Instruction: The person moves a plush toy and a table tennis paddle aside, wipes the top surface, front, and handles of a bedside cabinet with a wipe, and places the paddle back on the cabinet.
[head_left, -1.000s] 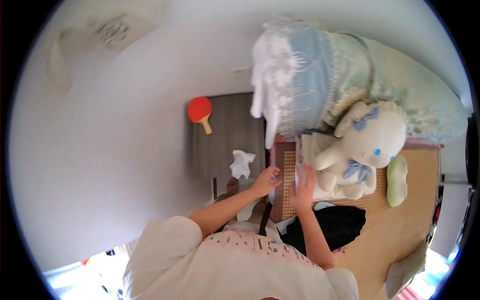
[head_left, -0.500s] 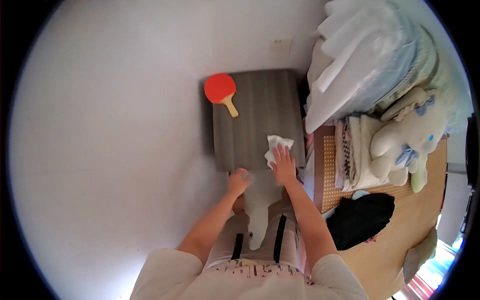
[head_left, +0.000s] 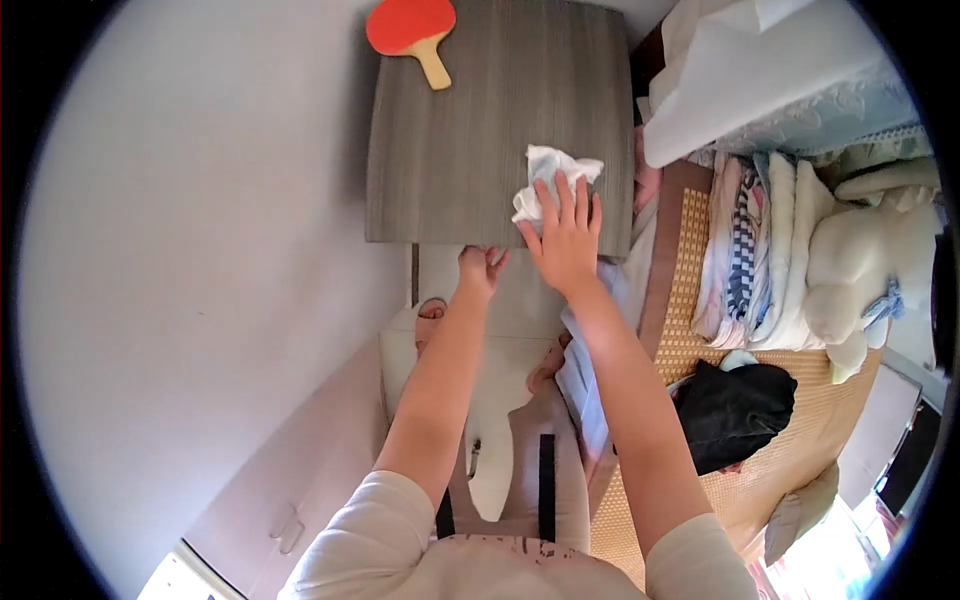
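White cloth [head_left: 548, 163] lies on the table [head_left: 470, 150], reached but unlifted, beneath your spread, unclenched right hand [head_left: 567, 240]; whether your left hand [head_left: 480, 270] holds anything is unclear.

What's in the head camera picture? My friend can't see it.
A person's right hand is spread over a white cloth on a grey table, the left hand by its near edge. A red paddle lies on its far left; folded fabrics lie on a woven mat at right.

The table [head_left: 450, 160] bears a paddle [head_left: 410, 24] at far left and a cloth [head_left: 557, 160] at near right. On the bed [head_left: 822, 425], right, lie folded bedding [head_left: 775, 255], black clothing [head_left: 740, 412] and a pillow [head_left: 800, 515].
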